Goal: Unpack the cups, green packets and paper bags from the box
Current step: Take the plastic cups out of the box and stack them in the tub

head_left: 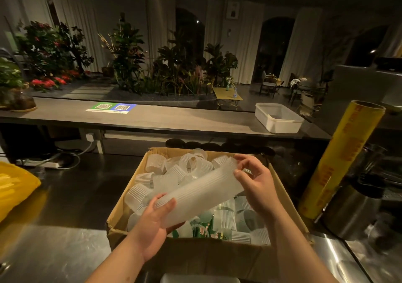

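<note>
An open cardboard box (pixel 195 256) stands on the steel counter in front of me. Several ribbed translucent cups (pixel 156 163) lie loose inside it, with green packets (pixel 202 230) showing near its front wall. Above the box I hold a long nested stack of cups (pixel 200 191), tilted up to the right. My left hand (pixel 152 224) grips the stack's lower end. My right hand (pixel 254 182) pinches its upper end between thumb and fingers. No paper bags are visible.
A yellow bag (pixel 15 187) lies at the left on the steel counter (pixel 65 250). A tall yellow roll of wrap (pixel 341 163) and metal vessels (pixel 356 213) stand to the right. A white plastic tub (pixel 278 118) sits on the raised ledge behind.
</note>
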